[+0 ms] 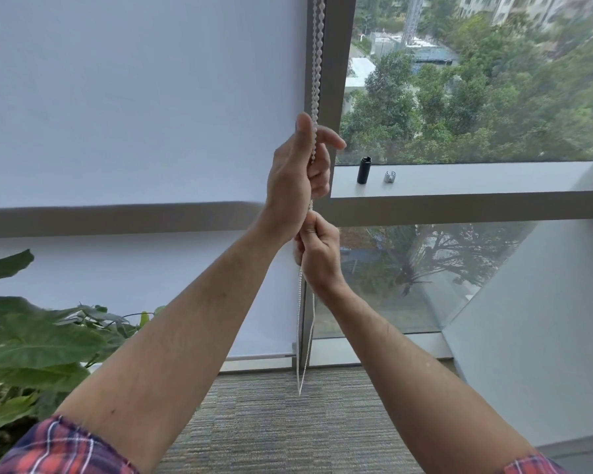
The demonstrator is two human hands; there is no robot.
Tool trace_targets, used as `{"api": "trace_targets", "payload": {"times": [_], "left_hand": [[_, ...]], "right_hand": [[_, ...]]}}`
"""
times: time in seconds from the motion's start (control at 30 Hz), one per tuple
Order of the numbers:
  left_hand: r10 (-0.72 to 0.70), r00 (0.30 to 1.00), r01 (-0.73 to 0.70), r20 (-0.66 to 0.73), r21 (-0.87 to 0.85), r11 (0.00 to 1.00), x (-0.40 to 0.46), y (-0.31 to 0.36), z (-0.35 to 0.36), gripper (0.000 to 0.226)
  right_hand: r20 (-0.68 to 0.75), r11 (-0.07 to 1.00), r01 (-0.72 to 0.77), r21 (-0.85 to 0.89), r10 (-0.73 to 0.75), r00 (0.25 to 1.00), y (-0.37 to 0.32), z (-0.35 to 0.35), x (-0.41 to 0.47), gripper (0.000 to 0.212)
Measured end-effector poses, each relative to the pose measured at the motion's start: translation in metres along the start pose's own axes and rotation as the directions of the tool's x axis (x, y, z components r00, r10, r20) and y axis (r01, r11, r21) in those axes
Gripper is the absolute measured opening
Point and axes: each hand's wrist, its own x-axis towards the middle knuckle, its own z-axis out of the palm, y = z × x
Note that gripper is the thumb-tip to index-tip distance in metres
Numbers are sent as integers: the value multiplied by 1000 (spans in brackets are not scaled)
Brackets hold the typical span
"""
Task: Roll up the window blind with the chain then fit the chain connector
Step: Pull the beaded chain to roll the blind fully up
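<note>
Both fists are closed on the chain (315, 80) beside the window frame (334, 80) — left hand (297, 172) above, right hand (317, 251) just below — likely for hand-over-hand pulls. Right of the frame, on the sill, the chain connector (390, 176) waits; the blind (134, 114) hangs low.

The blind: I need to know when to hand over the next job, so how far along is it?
Little looks done: the blind hangs nearly to the floor. In hand: left hand and right hand both grip the bead chain. Left: rolling it up, then fitting the small parts waiting on the sill.
</note>
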Motion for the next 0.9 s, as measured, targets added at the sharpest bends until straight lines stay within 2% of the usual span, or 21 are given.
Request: {"api": "trace_targets", "payload": {"times": [0.17, 0.3, 0.47, 0.6, 0.73, 0.77, 0.9], "left_hand": [[55, 986, -38, -155, 108, 993, -6, -10, 7, 49], [61, 980, -25, -188, 189, 982, -21, -34, 0, 46], [-6, 975, 68, -222, 274, 959, -54, -77, -13, 45], [-32, 972, 106, -231, 317, 943, -77, -102, -27, 46], [-30, 964, 124, -264, 346, 930, -82, -108, -36, 48], [-21, 962, 120, -272, 352, 928, -82, -109, -39, 47], [8, 955, 105, -296, 364, 925, -76, -108, -45, 40]], "right_hand": [[6, 998, -10, -66, 10, 1000, 7, -4, -2, 49], [7, 989, -50, -141, 52, 999, 29, -13, -15, 45], [-14, 960, -183, -212, 184, 983, 69, -24, -46, 45], [35, 932, -226, -282, 246, 969, 91, -33, -68, 46], [136, 915, -232, -329, 289, 948, 90, -41, -69, 22], [148, 922, -223, -316, 280, 949, 84, -44, -65, 21], [12, 977, -139, -163, 142, 990, 29, -42, -26, 37]]}}
